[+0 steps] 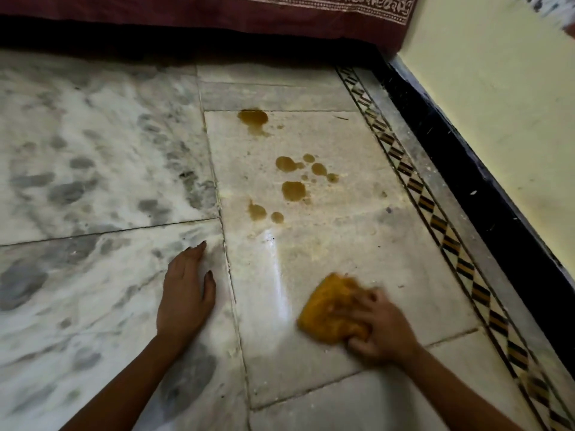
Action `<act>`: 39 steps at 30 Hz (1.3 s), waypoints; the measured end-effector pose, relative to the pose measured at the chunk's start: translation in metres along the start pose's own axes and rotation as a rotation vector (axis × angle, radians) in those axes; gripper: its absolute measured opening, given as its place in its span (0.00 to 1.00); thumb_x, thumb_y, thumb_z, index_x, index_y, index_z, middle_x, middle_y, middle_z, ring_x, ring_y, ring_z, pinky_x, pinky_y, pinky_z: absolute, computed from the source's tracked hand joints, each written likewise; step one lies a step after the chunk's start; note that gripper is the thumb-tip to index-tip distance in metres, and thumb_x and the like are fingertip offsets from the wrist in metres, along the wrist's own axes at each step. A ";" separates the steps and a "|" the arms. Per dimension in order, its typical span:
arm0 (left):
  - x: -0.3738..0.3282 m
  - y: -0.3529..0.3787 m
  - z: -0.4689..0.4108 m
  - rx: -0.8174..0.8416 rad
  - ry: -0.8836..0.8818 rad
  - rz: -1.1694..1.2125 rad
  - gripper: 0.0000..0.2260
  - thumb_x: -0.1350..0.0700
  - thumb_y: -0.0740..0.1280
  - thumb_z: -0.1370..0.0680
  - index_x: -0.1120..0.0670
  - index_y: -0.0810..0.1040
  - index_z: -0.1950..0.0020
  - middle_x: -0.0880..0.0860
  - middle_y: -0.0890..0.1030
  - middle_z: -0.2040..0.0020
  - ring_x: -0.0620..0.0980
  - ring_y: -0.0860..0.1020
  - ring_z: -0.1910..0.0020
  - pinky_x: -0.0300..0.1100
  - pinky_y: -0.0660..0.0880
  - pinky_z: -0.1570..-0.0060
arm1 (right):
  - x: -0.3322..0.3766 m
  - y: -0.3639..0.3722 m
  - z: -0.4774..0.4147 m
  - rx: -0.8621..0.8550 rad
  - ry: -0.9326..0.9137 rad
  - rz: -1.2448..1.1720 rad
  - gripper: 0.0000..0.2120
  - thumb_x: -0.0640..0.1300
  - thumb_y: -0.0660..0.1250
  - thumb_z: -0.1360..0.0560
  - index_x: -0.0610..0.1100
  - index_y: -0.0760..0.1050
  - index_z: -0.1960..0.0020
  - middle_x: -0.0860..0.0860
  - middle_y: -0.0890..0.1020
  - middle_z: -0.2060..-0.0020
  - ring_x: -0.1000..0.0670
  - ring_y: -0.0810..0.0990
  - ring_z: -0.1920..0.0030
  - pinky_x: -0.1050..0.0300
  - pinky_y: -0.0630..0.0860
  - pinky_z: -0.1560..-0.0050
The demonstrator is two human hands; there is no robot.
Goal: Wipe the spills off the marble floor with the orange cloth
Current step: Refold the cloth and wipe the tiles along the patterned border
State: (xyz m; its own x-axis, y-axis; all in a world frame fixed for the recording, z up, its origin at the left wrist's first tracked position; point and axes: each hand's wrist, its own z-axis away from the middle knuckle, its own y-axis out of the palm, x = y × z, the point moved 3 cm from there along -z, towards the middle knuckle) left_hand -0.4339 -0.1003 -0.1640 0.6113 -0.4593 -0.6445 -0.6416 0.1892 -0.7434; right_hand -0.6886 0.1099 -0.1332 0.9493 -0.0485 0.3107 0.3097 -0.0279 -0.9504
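Gripping the bunched orange cloth (pixel 329 309) in the curled fingers of the right hand (pixel 382 331), pressed to the marble floor (pixel 311 368). Bracing with the left hand (pixel 186 293) flat to its left, fingers straight. Push forward with even pressure into the brown spills (pixel 292 191) farther up the slab, gathering inward, not smearing toward the patterned border (pixel 431 209).

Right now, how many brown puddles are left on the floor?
8 puddles: one farthest; four clustered mid-tile; one below them; two nearest the orange cloth. Tiny droplets too; the cloth may hide more.
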 end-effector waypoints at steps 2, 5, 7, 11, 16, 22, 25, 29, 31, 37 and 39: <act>-0.001 0.000 -0.001 -0.009 -0.023 0.007 0.22 0.57 0.59 0.26 0.63 0.68 0.33 0.62 0.75 0.40 0.54 0.68 0.40 0.41 0.63 0.40 | -0.034 -0.017 -0.025 -0.006 0.299 0.043 0.27 0.62 0.61 0.35 0.72 0.64 0.36 0.51 0.74 0.34 0.39 0.75 0.49 0.53 0.75 0.58; -0.001 0.002 0.000 0.010 -0.041 0.001 0.24 0.54 0.56 0.26 0.61 0.67 0.32 0.60 0.74 0.39 0.56 0.69 0.39 0.47 0.65 0.38 | -0.034 -0.020 -0.102 0.020 0.585 0.127 0.23 0.60 0.63 0.28 0.60 0.70 0.33 0.50 0.69 0.31 0.39 0.68 0.40 0.51 0.71 0.48; 0.002 0.002 0.001 0.006 -0.058 0.018 0.23 0.56 0.56 0.26 0.60 0.66 0.31 0.59 0.73 0.38 0.56 0.69 0.38 0.48 0.65 0.37 | 0.001 -0.008 -0.148 -0.010 0.591 0.094 0.23 0.59 0.64 0.26 0.57 0.71 0.33 0.50 0.68 0.31 0.38 0.65 0.37 0.50 0.70 0.44; 0.003 0.001 0.002 -0.028 -0.101 0.093 0.22 0.62 0.55 0.25 0.59 0.66 0.31 0.58 0.73 0.36 0.53 0.69 0.36 0.40 0.62 0.36 | 0.080 0.035 -0.145 -0.048 0.322 0.025 0.25 0.60 0.63 0.30 0.60 0.70 0.33 0.54 0.70 0.32 0.41 0.67 0.43 0.52 0.73 0.50; 0.002 0.001 0.001 -0.068 -0.100 0.140 0.22 0.65 0.54 0.25 0.60 0.67 0.31 0.56 0.73 0.35 0.48 0.67 0.37 0.35 0.60 0.36 | 0.063 0.023 -0.036 -0.087 -0.031 -0.040 0.25 0.58 0.64 0.38 0.60 0.74 0.41 0.55 0.79 0.42 0.47 0.71 0.50 0.59 0.75 0.57; 0.002 0.004 0.001 -0.075 -0.117 0.120 0.22 0.70 0.57 0.24 0.59 0.66 0.30 0.57 0.72 0.35 0.53 0.69 0.35 0.39 0.62 0.35 | -0.024 -0.012 -0.072 -0.098 0.547 0.023 0.23 0.62 0.63 0.32 0.61 0.74 0.38 0.54 0.73 0.35 0.40 0.69 0.44 0.54 0.71 0.55; 0.001 0.003 0.001 -0.078 -0.130 0.126 0.21 0.65 0.54 0.24 0.58 0.66 0.30 0.56 0.72 0.35 0.53 0.69 0.35 0.39 0.62 0.34 | 0.003 -0.002 -0.153 -0.109 0.636 0.036 0.22 0.58 0.66 0.27 0.56 0.72 0.34 0.50 0.70 0.33 0.40 0.66 0.39 0.52 0.68 0.48; 0.001 0.000 0.001 -0.103 -0.131 0.104 0.23 0.61 0.52 0.25 0.59 0.66 0.30 0.58 0.73 0.36 0.55 0.69 0.36 0.42 0.63 0.35 | 0.076 0.034 -0.192 -0.070 0.449 -0.001 0.25 0.60 0.65 0.29 0.60 0.69 0.32 0.54 0.69 0.33 0.41 0.65 0.40 0.50 0.72 0.49; 0.001 -0.001 0.000 -0.117 -0.120 0.065 0.23 0.62 0.53 0.26 0.59 0.66 0.31 0.60 0.74 0.37 0.57 0.70 0.37 0.48 0.65 0.36 | 0.099 0.042 -0.164 -0.041 0.259 0.016 0.26 0.61 0.62 0.32 0.61 0.70 0.34 0.55 0.72 0.35 0.42 0.67 0.45 0.52 0.74 0.53; 0.001 0.000 0.000 -0.103 -0.111 0.016 0.24 0.66 0.56 0.29 0.60 0.67 0.32 0.61 0.74 0.38 0.60 0.70 0.38 0.54 0.67 0.37 | 0.041 0.014 -0.048 -0.071 0.246 -0.062 0.27 0.60 0.63 0.38 0.66 0.72 0.39 0.51 0.77 0.37 0.44 0.73 0.52 0.53 0.79 0.62; 0.000 0.000 0.001 -0.086 -0.102 0.042 0.24 0.65 0.57 0.29 0.60 0.67 0.32 0.60 0.73 0.37 0.59 0.68 0.36 0.51 0.64 0.36 | 0.004 0.001 -0.070 -0.071 0.468 -0.048 0.23 0.59 0.65 0.34 0.66 0.71 0.39 0.51 0.72 0.32 0.42 0.71 0.46 0.51 0.75 0.53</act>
State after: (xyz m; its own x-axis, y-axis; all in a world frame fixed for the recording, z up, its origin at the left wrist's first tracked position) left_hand -0.4337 -0.0999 -0.1646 0.6242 -0.3606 -0.6931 -0.7025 0.1293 -0.6999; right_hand -0.6884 0.0400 -0.1318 0.8021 -0.4897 0.3417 0.3326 -0.1088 -0.9368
